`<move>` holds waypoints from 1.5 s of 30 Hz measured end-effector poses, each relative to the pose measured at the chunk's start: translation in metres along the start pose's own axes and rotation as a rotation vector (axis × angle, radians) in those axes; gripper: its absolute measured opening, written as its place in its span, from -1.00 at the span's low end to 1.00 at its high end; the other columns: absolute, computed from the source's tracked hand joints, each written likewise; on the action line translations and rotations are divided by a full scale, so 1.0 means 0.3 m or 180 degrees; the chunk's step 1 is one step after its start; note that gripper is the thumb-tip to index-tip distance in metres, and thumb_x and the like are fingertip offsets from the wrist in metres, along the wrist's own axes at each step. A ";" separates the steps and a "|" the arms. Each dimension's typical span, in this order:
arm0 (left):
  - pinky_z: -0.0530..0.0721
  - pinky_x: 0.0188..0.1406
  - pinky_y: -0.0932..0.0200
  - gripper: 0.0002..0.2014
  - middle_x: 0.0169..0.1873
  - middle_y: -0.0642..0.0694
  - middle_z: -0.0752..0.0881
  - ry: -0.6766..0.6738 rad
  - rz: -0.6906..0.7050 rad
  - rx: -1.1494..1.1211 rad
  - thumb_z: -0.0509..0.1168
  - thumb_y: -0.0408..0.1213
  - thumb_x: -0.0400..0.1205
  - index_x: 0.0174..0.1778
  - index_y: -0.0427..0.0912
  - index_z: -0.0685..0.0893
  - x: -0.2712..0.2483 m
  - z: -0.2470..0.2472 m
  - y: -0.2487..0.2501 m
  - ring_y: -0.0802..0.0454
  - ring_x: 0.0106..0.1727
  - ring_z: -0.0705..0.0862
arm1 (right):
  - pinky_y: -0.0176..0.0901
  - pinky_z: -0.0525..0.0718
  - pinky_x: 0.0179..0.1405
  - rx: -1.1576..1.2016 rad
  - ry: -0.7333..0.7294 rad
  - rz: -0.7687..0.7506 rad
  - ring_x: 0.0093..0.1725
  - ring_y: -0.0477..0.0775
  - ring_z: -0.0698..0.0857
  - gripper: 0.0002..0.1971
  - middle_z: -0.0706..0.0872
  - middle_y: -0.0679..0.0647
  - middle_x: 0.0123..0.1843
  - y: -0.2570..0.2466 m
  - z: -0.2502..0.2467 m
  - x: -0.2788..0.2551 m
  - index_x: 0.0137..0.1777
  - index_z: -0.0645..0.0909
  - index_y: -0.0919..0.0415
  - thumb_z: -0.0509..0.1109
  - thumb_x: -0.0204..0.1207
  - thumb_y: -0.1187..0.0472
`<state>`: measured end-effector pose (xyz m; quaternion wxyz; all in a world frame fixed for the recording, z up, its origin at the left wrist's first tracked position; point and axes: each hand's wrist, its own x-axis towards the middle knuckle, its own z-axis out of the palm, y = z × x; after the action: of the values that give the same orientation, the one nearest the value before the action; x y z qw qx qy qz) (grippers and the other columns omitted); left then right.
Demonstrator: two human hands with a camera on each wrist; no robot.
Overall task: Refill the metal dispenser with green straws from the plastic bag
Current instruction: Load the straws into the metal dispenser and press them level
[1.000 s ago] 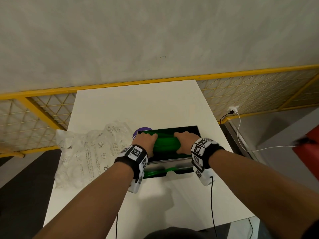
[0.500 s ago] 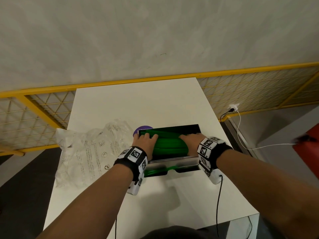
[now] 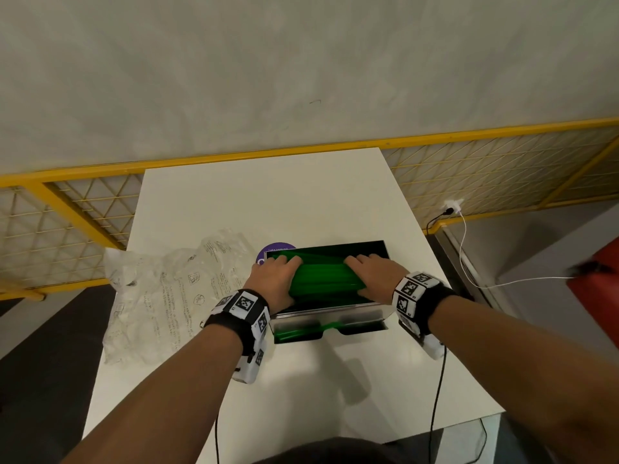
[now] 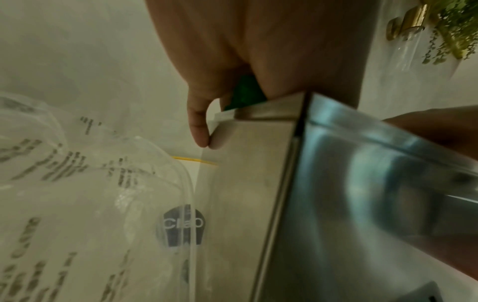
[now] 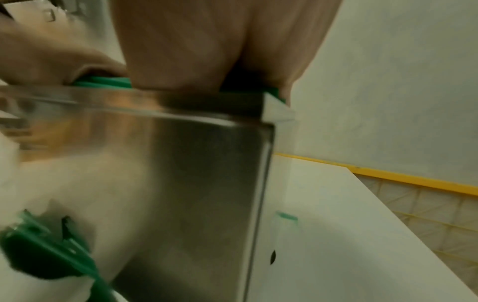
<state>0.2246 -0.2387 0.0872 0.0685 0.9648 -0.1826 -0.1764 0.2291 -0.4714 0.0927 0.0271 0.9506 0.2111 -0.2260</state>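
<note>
The metal dispenser (image 3: pixel 330 314) stands open-topped in the middle of the white table (image 3: pixel 268 202). Green straws (image 3: pixel 321 279) fill its top, and a few lie in its front tray (image 3: pixel 294 331). My left hand (image 3: pixel 278 279) presses flat on the left end of the pile, and my right hand (image 3: pixel 371 279) presses on the right end. In the left wrist view my thumb (image 4: pixel 199 126) touches the dispenser's side wall (image 4: pixel 245 183). The right wrist view shows my palm (image 5: pixel 207 40) on the straws (image 5: pixel 103 83) above the rim. The crumpled plastic bag (image 3: pixel 167 296) lies to the left.
A purple round sticker (image 3: pixel 276 249) shows behind the dispenser's left corner. A yellow mesh fence (image 3: pixel 67 212) runs behind and beside the table. A white cable (image 3: pixel 469 262) and a red object (image 3: pixel 599 289) are off the table's right edge.
My right hand has slid a little to the right along the straws, so the hands are farther apart. The left hand, the dispenser and the bag stay put.
</note>
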 end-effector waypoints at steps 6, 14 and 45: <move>0.49 0.21 -0.18 -0.23 0.30 -0.17 0.46 -0.0112 0.0029 0.0057 0.44 -0.16 0.43 0.52 -0.03 0.21 -0.002 -0.001 -0.002 -0.21 0.29 0.46 | 0.00 0.61 0.09 -0.0231 0.0070 -0.0165 0.16 0.19 0.62 -0.31 0.45 0.15 0.39 0.013 0.004 0.010 0.56 0.13 0.13 0.39 0.53 0.06; 0.46 0.22 -0.19 -0.28 0.20 -0.17 0.56 -0.0224 0.0038 0.0336 0.37 -0.29 0.49 0.52 0.05 0.18 0.020 -0.013 -0.006 -0.21 0.24 0.53 | 0.01 0.45 0.31 -0.0448 0.0294 -0.0200 0.36 0.19 0.48 -0.26 0.35 0.13 0.50 0.017 0.010 0.006 0.63 0.08 0.09 0.40 0.53 0.12; 0.25 0.41 -0.20 -0.12 0.39 -0.06 0.35 -0.0003 0.0015 -0.0288 0.33 0.05 0.42 0.61 0.06 0.00 -0.038 0.016 0.012 -0.14 0.39 0.31 | 0.14 0.33 0.37 0.0200 0.0143 0.0202 0.40 0.23 0.39 -0.11 0.33 0.11 0.47 0.008 0.028 0.027 0.64 0.02 -0.07 0.47 0.41 -0.03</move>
<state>0.2116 -0.2379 0.0870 0.1125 0.9602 -0.1767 -0.1848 0.2332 -0.4717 0.0814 -0.0003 0.9620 0.1743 -0.2102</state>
